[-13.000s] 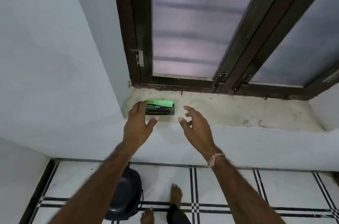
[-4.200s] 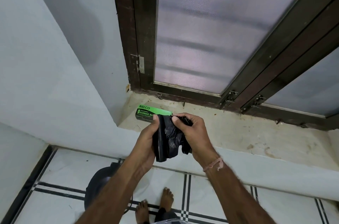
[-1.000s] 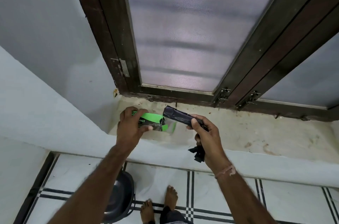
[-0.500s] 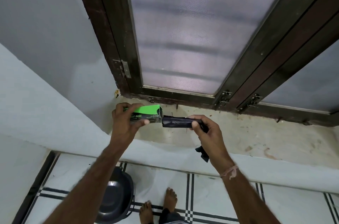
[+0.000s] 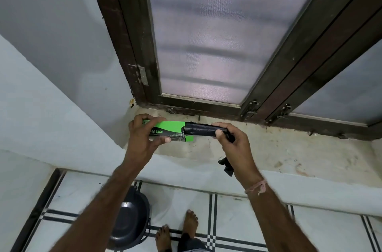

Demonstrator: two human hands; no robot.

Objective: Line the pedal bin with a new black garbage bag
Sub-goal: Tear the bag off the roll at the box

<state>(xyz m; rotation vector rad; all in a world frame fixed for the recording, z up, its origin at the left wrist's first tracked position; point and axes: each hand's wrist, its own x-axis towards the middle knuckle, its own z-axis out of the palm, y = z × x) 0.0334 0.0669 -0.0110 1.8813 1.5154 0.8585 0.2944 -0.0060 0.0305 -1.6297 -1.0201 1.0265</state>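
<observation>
**Bag Roll Half Inside Its Green Box**

While both hands are held up over the window ledge (image 5: pixel 268 148), the left hand (image 5: pixel 142 140) grips a green box of garbage bags (image 5: pixel 167 130), with the thumb under it and the fingers curled over its top. A black roll of bags (image 5: pixel 199 129) sticks out of the open end of the box. The right hand (image 5: pixel 235 144) pinches the other end of that roll between thumb and fingers. A loose black garbage bag (image 5: pixel 226 166) is tucked in the same right hand, and a bit of it hangs down under the palm. Down on the tiled floor (image 5: pixel 237 220) sits the dark pedal bin (image 5: pixel 128 222), close to the wall (image 5: pixel 41 107) and just beside 2 bare feet (image 5: pixel 177 231).
</observation>
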